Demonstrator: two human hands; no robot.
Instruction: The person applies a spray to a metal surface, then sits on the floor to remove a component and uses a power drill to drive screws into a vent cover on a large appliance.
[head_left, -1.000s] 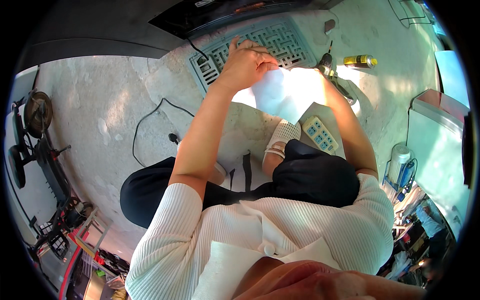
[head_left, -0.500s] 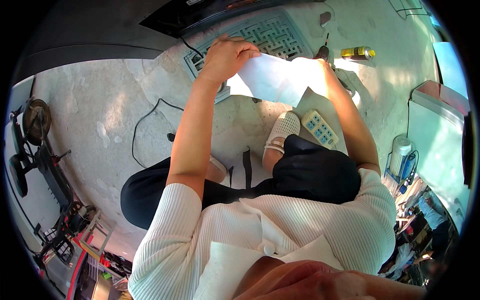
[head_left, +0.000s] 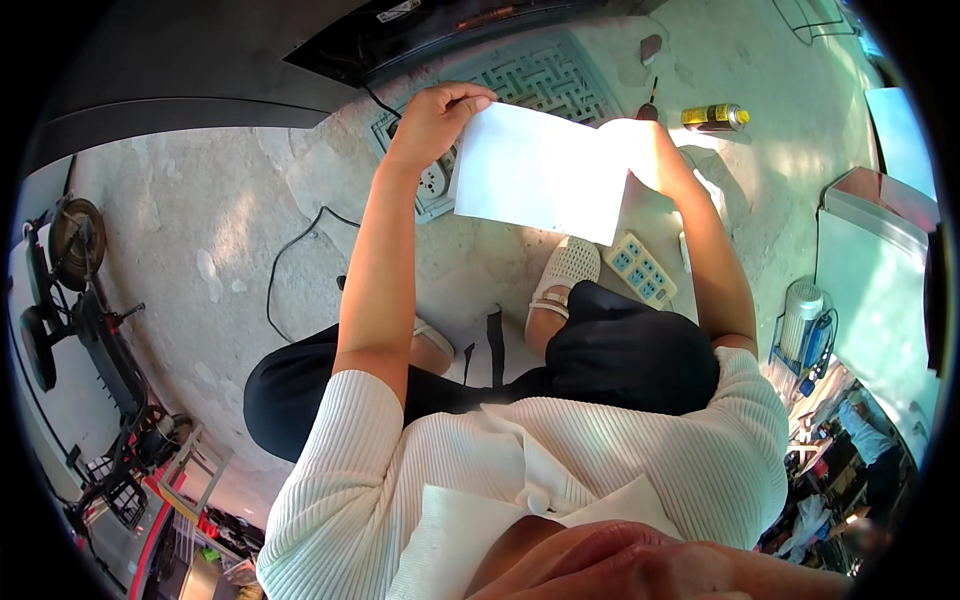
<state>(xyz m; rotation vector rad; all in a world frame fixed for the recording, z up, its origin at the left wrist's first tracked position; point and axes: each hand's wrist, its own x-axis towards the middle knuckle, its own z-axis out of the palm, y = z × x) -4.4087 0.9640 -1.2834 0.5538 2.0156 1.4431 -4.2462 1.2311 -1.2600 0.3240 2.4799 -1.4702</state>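
My left hand (head_left: 428, 128) pinches the upper left corner of a white sheet of paper (head_left: 535, 175) between thumb and fingers. My right hand (head_left: 645, 150) grips its right end, in bright glare. The sheet is held spread out above a pale grey patterned grate (head_left: 540, 70). A white piece with holes (head_left: 432, 182) shows just left of the sheet. A drill-like tool (head_left: 647, 111) lies behind my right hand, partly hidden. A yellow and black spray can (head_left: 712, 118) lies to its right. A beige power strip (head_left: 640, 268) is on the floor beside my right shoe (head_left: 572, 265).
A black cabinet (head_left: 180, 70) spans the upper left. A dark cable (head_left: 282, 260) loops on the floor (head_left: 180, 300). A scooter (head_left: 95, 350) stands at the left. A motor or pump (head_left: 800, 320) sits by pale panels (head_left: 860, 290) at the right, with cluttered shelves below. Black strips (head_left: 495, 345) lie between my legs.
The paper was crumpled or bent a second ago and is now spread flatter, its shape more rectangular. My left hand has moved left along with it, while my right hand has shifted only slightly.
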